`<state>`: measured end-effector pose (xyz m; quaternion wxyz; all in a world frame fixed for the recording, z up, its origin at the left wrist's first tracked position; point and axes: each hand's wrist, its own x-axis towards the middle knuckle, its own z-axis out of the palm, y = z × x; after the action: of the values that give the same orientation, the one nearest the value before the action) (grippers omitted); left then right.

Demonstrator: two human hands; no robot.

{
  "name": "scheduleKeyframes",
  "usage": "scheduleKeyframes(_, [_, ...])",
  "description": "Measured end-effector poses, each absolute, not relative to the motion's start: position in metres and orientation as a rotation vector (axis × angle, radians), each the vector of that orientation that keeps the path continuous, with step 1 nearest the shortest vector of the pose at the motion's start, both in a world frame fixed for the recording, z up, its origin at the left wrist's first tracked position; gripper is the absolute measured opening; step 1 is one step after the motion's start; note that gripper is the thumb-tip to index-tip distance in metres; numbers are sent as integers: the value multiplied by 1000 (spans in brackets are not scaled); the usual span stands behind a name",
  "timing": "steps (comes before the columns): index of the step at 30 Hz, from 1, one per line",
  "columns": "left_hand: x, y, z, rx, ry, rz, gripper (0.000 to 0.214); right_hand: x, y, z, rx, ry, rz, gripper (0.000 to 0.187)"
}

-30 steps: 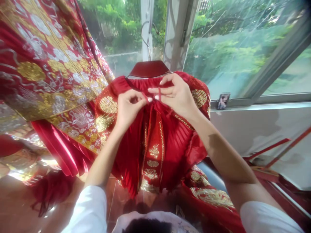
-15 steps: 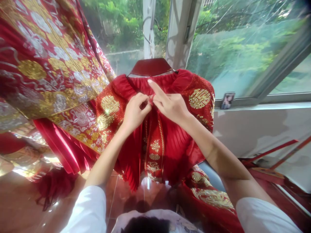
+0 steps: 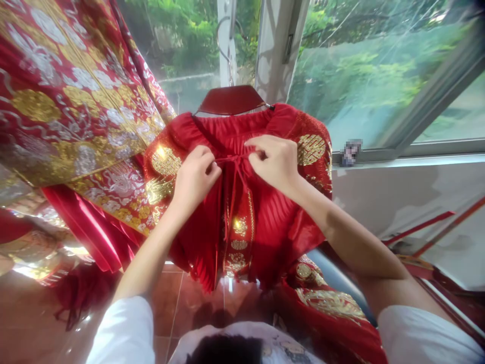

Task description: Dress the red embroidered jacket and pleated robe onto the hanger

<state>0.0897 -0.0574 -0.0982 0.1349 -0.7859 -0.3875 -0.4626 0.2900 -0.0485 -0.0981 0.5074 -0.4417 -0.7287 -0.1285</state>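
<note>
A red pleated garment with gold embroidery (image 3: 265, 212) hangs from a dark red hanger (image 3: 230, 100) in front of the window. A thin red tie string (image 3: 235, 160) runs across its waistband, stretched taut between my hands. My left hand (image 3: 195, 177) pinches the string's left end, fingers closed. On the right end, my right hand (image 3: 275, 162) is closed too, and the two hands pull apart. Loose string ends hang down the garment's middle.
A larger red and gold brocade garment (image 3: 68, 101) hangs at the left, close to my left arm. The window frame (image 3: 417, 156) and sill run behind at right. Red fabric (image 3: 333, 308) lies below on the tiled floor (image 3: 182, 303). Red rods (image 3: 424, 227) lean at right.
My hands were together at the waistband's middle working the string; now they have drawn apart sideways, pulling the string taut. My right forefinger, stretched out before, is curled in.
</note>
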Motion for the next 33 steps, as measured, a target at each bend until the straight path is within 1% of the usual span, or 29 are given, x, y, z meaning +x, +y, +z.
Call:
scheduleKeyframes(2, [92, -57, -97, -2400, -1105, -1613, 16, 287, -50, -96, -1055, -1749, -255, 20])
scheduleKeyframes(4, [97, -55, -95, -2540, -1117, -1899, 18, 283, -53, -93, -1007, -1725, -52, 17])
scheduleKeyframes(7, [104, -52, -90, -2695, -1125, -2202, 20, 280, -56, -88, -929, -1660, 399, 18])
scheduleKeyframes(9, [106, -49, -86, -2738, -1128, -2307, 20, 282, -57, -85, -911, -1636, 562, 20])
scheduleKeyframes(11, [103, -47, -82, -2786, -1140, -2305, 24, 288, -59, -80, -923, -1677, 513, 19])
scheduleKeyframes(13, [97, -48, -78, -2851, -1151, -2207, 28, 296, -63, -75, -976, -1762, 368, 15])
scheduleKeyframes(15, [91, -51, -76, -2893, -1173, -2092, 29, 303, -67, -71, -1015, -1823, 233, 13])
scheduleKeyframes(17, [88, -54, -75, -2912, -1181, -2040, 27, 305, -69, -70, -950, -1826, 186, 11])
scheduleKeyframes(19, [87, -54, -76, -2914, -1171, -2064, 26, 305, -68, -72, -816, -1789, 250, 9])
scheduleKeyframes(21, [88, -53, -77, -2909, -1147, -2118, 26, 306, -63, -75, -724, -1746, 381, 6])
scheduleKeyframes(24, [88, -51, -79, -2897, -1159, -2136, 26, 310, -57, -74, -767, -1762, 483, 3])
scheduleKeyframes(27, [88, -52, -78, -2891, -1188, -2095, 27, 316, -56, -69, -803, -1803, 495, 7])
scheduleKeyframes(31, [86, -51, -77, -2864, -1163, -2081, 25, 316, -59, -69, -464, -1670, 674, 20])
scheduleKeyframes(33, [85, -48, -79, -2842, -1166, -2064, 26, 318, -59, -72, -467, -1625, 689, 20])
